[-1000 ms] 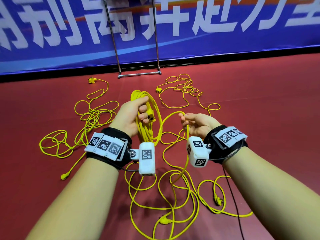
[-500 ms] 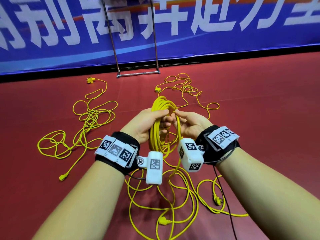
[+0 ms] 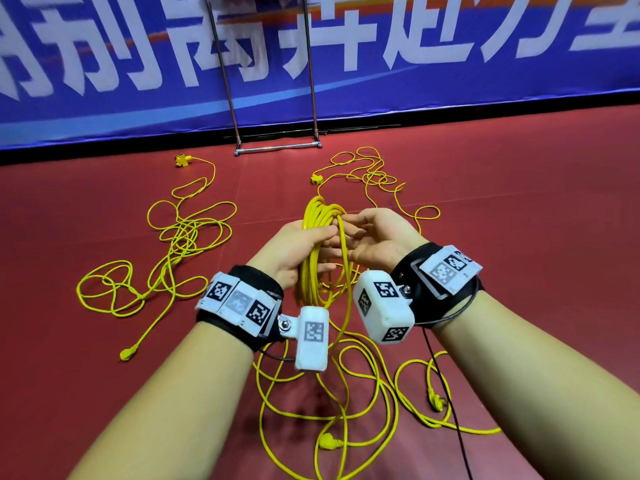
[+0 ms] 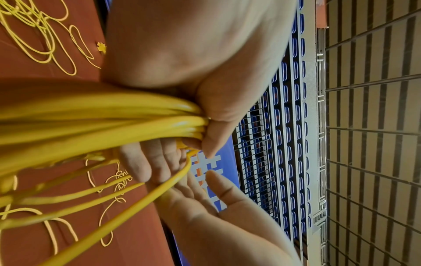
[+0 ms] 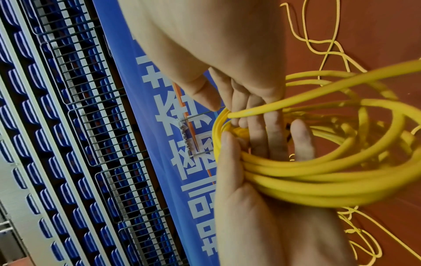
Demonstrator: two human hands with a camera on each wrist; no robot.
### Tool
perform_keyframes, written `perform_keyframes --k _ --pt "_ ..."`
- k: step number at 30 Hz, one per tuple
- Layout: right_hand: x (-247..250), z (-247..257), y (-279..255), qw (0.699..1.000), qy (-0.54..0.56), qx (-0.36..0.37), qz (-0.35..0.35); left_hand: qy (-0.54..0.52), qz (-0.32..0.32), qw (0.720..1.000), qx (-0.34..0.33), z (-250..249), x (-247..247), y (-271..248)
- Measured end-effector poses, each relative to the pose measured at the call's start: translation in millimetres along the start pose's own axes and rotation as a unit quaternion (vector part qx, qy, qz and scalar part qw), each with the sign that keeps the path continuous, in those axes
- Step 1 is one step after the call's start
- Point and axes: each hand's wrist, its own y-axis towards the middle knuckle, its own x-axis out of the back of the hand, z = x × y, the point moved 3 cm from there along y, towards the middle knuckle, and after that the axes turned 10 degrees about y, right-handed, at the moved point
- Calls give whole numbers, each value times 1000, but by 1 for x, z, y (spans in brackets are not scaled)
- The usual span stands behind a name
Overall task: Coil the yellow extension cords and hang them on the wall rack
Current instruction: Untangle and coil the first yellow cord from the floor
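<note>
Head view: left hand (image 3: 294,252) grip clasps the cord coil (image 3: 317,258); right hand (image 3: 379,240) open beside it.

A blue banner (image 3: 346,64) with white characters stands behind the red floor (image 3: 519,202)

coiled yellow cord (image 3: 320,244) | upright, hand-held | 2 loose yellow cords (image 3: 180,237) | sprawled on floor

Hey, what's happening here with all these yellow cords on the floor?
A person is coiling a yellow extension cord. The left hand grips the coil of gathered loops, while the right hand, fingers straight, lays another strand onto it. The rest of that cord trails to the red floor, where two other cords lie loose. Nothing hangs on the metal rack by the banner.
</note>
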Motion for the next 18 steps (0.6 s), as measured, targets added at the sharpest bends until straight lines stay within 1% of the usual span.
perform_keyframes --k 3,7,9,11,12,14,18 --pt "-3 -2 1 1000 1 -12 28 17 -25 999 -16 4 0 3" --pt "-9 -5 -1 991 -103 -28 79 25 -63 997 -33 9 2 5" --pt "-10 -6 -5 987 -130 -13 90 9 -83 996 -35 9 4 4" --pt "-7 -7 -6 982 -170 24 80 -20 -103 994 -40 8 5 5" --pt "-5 -7 -6 974 -209 40 79 -37 -118 991 -40 8 7 6" --pt "1 -10 -3 946 -304 52 98 -69 -153 985 -35 8 11 10" --pt "8 -29 -4 881 -445 32 155 -98 -174 980 -14 10 18 13"
